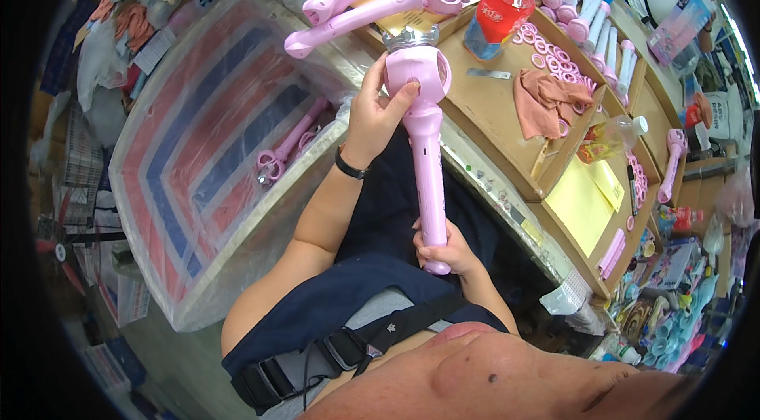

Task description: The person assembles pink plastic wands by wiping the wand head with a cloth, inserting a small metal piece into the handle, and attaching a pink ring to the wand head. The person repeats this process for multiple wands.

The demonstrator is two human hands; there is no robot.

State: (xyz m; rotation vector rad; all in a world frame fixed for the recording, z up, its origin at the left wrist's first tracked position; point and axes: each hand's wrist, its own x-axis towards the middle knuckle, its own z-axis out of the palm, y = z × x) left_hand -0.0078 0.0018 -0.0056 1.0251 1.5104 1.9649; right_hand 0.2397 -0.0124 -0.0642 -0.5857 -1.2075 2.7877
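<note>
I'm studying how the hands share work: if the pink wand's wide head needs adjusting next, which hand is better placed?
Probably the left hand: it holds the pink wand at its wide head, thumb on top. The right hand grips the handle's lower end.

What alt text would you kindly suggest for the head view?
A person's left hand holds the head of a pink handheld wand, the right hand its handle. To the right, a cardboard tray holds pink rings and a salmon cloth.
</note>
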